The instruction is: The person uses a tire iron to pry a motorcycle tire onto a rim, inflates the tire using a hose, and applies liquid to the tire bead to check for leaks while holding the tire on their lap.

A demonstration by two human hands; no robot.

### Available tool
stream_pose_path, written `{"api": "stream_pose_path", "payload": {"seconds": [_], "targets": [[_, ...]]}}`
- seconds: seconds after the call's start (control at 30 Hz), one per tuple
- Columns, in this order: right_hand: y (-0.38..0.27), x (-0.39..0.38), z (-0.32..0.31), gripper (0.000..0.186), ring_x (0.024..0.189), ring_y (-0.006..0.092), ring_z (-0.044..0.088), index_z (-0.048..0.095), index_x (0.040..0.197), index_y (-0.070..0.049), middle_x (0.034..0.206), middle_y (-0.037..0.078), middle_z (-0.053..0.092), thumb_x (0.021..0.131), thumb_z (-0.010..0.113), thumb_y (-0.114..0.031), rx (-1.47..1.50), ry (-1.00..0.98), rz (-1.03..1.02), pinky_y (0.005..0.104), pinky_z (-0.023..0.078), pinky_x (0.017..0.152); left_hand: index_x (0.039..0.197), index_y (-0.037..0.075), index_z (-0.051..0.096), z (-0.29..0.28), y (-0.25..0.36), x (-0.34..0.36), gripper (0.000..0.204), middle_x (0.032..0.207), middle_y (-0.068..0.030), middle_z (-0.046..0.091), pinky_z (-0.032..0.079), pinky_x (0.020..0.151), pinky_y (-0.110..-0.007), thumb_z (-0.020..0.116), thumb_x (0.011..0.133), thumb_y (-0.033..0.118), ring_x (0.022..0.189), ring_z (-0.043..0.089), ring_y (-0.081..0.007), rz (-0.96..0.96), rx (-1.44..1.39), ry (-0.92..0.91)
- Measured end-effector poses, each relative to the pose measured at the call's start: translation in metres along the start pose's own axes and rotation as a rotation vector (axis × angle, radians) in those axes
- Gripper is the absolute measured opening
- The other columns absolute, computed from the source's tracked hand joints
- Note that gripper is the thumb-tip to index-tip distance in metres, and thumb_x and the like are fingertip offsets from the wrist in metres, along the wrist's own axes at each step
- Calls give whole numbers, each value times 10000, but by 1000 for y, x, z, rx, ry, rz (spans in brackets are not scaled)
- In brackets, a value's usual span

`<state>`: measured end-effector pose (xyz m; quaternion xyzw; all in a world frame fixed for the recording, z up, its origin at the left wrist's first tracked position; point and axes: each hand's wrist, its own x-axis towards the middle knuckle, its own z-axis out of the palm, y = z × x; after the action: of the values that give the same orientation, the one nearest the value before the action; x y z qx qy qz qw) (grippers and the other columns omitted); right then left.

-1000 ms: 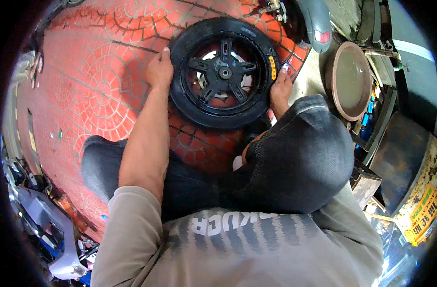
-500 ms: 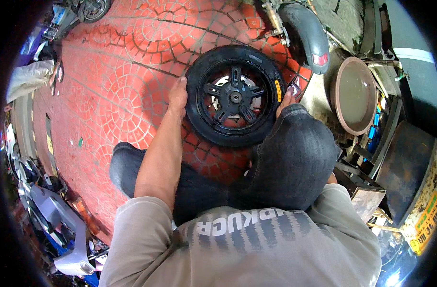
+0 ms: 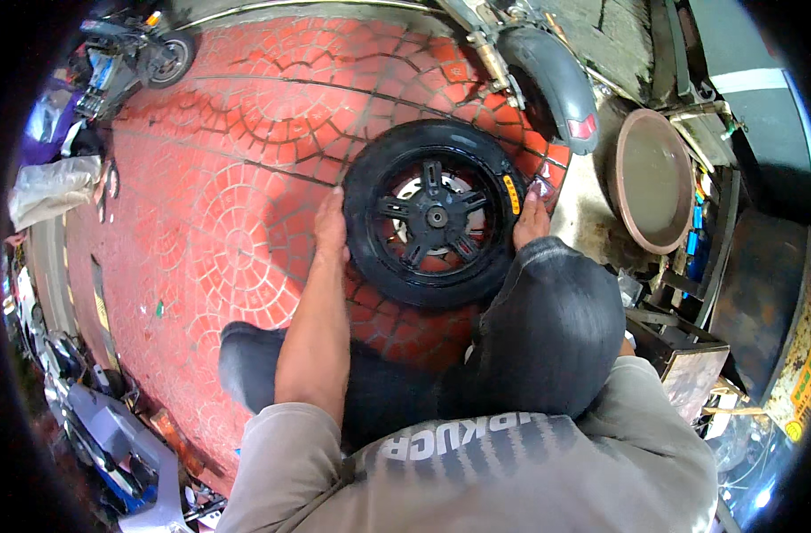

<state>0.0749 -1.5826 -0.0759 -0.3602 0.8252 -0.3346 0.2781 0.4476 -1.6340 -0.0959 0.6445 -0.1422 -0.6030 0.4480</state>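
A motorcycle wheel (image 3: 437,216) is between my hands in front of my bent legs, its face turned up toward me. It has a black tyre, a black five-spoke rim, a silver brake disc showing behind the spokes and a yellow label on the right sidewall. My left hand (image 3: 331,224) grips the tyre's left edge, some fingers hidden beneath it. On the opposite edge, just beyond my knee, my right hand (image 3: 532,222) holds the tyre. Whether the wheel rests on the floor or is raised cannot be told.
Red patterned paving (image 3: 192,222) spreads to the left. A brown basin of murky water (image 3: 654,182) stands at right, beside a dark motorcycle fender (image 3: 552,84). A wooden box (image 3: 681,360) is near my right elbow. Parked motorbikes (image 3: 126,444) line the left side.
The view has shifted, so the wheel and floor sit lower in the picture. The wheel has turned slightly counterclockwise. Both hands remain on the tyre.
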Motion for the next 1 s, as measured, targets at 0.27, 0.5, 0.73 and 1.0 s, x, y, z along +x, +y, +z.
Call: {"api": "stream_pose_path", "payload": {"seconds": [0.27,0.5,0.73,1.0], "targets": [[17,10,4,578,1075,524,659,709,1156,33,1100,336,707,1120,408,-459,-51,64,-104,552,490,950,1296,39,679,16,16,-3,589,1073,-95,774,623,801,-412,545,1071,566,879,739,-229,-223,-99,-126],[14,10,9,595,1040,526,673,715,1132,55,1059,348,707,1116,422,-463,-17,38,-70,556,499,928,1304,15,673,12,15,-1,615,1091,-99,769,623,800,-380,544,1071,569,885,742,-219,-144,-52,-135],[15,10,10,572,980,528,673,709,1091,52,1005,341,706,1120,418,-439,-43,66,-109,566,500,888,1316,-55,661,11,11,5,729,1133,-138,760,619,797,-381,560,1047,615,907,744,-232,-139,56,20],[27,14,14,524,912,534,658,685,991,41,924,323,694,1123,422,-393,0,86,-185,581,488,832,1350,-91,634,3,4,15,784,1160,-165,752,611,836,-399,560,1043,626,958,744,-243,-128,99,14]]}}
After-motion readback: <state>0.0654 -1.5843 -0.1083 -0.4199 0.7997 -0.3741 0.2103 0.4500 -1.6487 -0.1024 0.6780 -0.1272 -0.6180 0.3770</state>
